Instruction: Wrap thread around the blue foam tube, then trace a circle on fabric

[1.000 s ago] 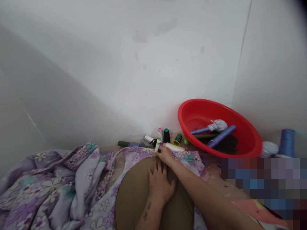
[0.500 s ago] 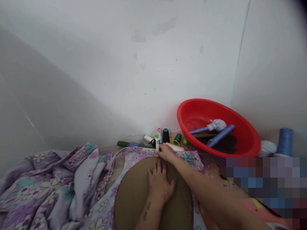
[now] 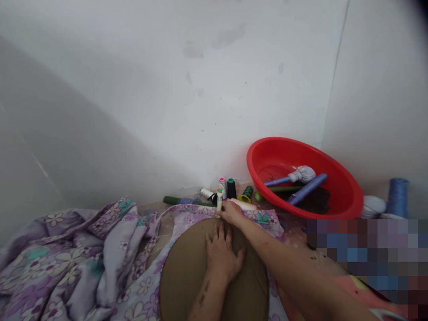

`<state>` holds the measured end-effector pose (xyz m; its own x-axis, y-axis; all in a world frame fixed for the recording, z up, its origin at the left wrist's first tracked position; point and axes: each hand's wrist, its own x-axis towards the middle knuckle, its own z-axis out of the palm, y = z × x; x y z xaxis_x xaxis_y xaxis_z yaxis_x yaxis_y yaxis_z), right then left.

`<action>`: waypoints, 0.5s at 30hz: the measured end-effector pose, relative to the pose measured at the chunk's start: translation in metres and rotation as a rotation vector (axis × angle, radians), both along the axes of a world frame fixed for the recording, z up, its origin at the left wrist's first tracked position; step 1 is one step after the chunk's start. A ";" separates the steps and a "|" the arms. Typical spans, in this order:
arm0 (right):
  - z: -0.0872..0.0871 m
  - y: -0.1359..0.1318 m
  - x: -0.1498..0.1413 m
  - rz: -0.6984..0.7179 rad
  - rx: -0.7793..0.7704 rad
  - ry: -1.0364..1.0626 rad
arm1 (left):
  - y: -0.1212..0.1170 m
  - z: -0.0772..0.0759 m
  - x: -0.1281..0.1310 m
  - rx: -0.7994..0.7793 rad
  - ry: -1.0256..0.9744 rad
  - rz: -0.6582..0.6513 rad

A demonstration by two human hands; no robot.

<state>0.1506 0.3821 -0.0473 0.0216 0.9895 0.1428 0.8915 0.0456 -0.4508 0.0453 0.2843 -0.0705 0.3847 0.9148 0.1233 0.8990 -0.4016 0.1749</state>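
Note:
A round brown cardboard piece [image 3: 183, 267] lies on purple flowered fabric [image 3: 143, 287]. Flat on the cardboard rests my left hand [image 3: 222, 254], its fingers spread. Beyond it, at the cardboard's far edge, my right hand [image 3: 232, 211] grips a thick white pen [image 3: 220, 200] with a coloured top. The pen stands upright, its lower end at the edge of the cardboard over the fabric. Its tip is too small to make out.
Thread spools stand by the wall, among them a black one [image 3: 231, 189] and a green one [image 3: 247, 193]. A tilted red basin [image 3: 347, 191] holds blue-wrapped sticks at right. Bunched fabric [image 3: 67, 263] lies at left, and a blue spool [image 3: 397, 197] stands far right.
The pen has tilted very slightly at the cardboard's far edge, still in my right hand. My left hand stays where it was.

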 end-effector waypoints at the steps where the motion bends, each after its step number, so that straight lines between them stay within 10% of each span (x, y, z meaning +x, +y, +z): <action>1: 0.000 0.000 0.002 0.007 0.001 -0.003 | -0.001 0.001 0.000 -0.001 -0.001 -0.002; 15: -0.005 -0.003 -0.004 -0.007 0.014 -0.002 | 0.002 -0.001 0.000 0.015 0.034 -0.009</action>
<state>0.1467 0.3793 -0.0525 0.0278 0.9873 0.1562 0.8928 0.0458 -0.4482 0.0456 0.2860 -0.0711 0.3970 0.9095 0.1232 0.9007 -0.4118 0.1382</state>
